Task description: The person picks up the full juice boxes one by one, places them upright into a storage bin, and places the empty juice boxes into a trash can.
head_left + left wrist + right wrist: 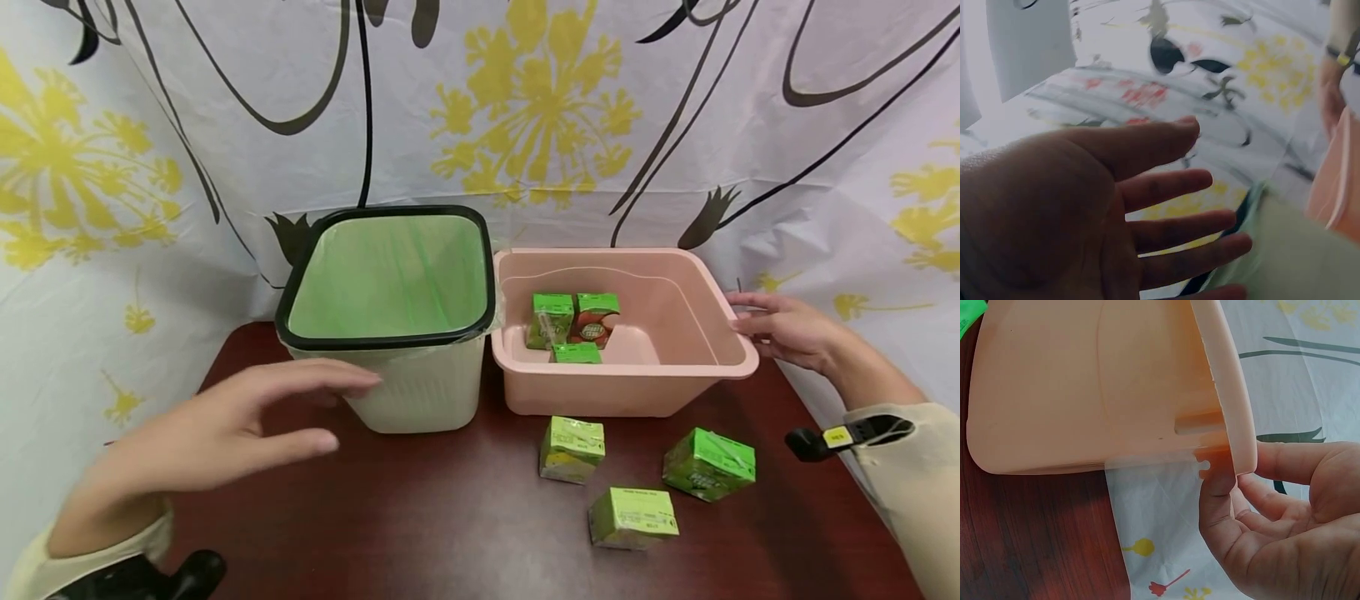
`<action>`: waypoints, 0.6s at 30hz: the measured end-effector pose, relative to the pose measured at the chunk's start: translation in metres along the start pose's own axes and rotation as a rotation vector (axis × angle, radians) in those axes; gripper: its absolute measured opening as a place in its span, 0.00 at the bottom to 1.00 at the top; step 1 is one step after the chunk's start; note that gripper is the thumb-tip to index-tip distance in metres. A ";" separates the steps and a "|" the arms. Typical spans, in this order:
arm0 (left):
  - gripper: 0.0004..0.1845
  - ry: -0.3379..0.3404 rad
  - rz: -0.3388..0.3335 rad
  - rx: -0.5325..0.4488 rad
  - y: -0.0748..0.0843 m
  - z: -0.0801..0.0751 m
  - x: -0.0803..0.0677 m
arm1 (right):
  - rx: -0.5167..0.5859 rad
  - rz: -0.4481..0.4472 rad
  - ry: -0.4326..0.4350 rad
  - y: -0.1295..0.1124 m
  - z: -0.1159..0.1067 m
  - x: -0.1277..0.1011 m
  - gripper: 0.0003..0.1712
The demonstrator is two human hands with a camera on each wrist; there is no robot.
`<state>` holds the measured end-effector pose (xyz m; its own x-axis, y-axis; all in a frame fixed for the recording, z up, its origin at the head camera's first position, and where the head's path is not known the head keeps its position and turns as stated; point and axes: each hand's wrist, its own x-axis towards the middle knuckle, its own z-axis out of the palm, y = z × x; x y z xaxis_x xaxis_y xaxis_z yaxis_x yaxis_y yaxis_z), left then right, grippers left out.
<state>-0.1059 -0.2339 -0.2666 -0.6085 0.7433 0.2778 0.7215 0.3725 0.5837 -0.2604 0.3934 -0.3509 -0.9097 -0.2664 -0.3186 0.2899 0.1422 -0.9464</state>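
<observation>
A pink plastic tub point(622, 387) stands at the right of a dark red table point(450, 517) and holds three green drink cartons point(573, 325). My right hand point(738, 315) pinches the tub's right rim; the right wrist view has the thumb point(1216, 494) under the rim of the tub point(1085, 394) and the fingers at its edge. My left hand point(348, 412) hovers open and blurred in front of a cream bin point(420, 396) with a black rim and green liner. Seen from the left wrist, the left hand point(1210, 206) has spread fingers and holds nothing, with the bin point(1297, 250) beyond it.
Three more green cartons lie on the table in front of the tub: one point(572, 448) nearest it, one point(708, 463) to the right, one point(633, 517) closest to me. A white cloth with yellow flowers point(540, 108) hangs behind and beside the table.
</observation>
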 end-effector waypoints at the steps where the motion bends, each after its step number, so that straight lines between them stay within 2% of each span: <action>1: 0.31 0.004 -0.010 -0.009 -0.002 -0.006 -0.006 | -0.001 0.001 0.002 0.000 0.000 0.000 0.25; 6: 0.27 -0.013 -0.113 -0.133 -0.019 -0.034 -0.033 | 0.000 0.002 0.002 0.000 0.001 -0.001 0.26; 8: 0.23 0.016 -0.162 -0.186 -0.031 -0.044 -0.039 | 0.000 0.002 0.003 -0.001 0.001 -0.001 0.26; 10: 0.18 0.075 -0.221 -0.245 -0.045 -0.053 -0.044 | 0.002 0.003 0.003 -0.001 0.002 -0.001 0.26; 13: 0.15 0.160 -0.345 -0.420 -0.068 -0.067 -0.045 | -0.004 0.007 0.005 -0.002 0.002 0.000 0.26; 15: 0.15 0.197 -0.439 -0.499 -0.081 -0.075 -0.042 | -0.007 0.012 0.006 -0.002 0.002 0.000 0.26; 18: 0.15 0.206 -0.570 -0.554 -0.096 -0.086 -0.031 | -0.006 0.013 0.005 -0.002 0.002 -0.001 0.25</action>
<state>-0.1853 -0.3405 -0.2657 -0.9196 0.3863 -0.0720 0.0488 0.2940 0.9546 -0.2600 0.3917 -0.3488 -0.9074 -0.2596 -0.3305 0.2999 0.1511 -0.9419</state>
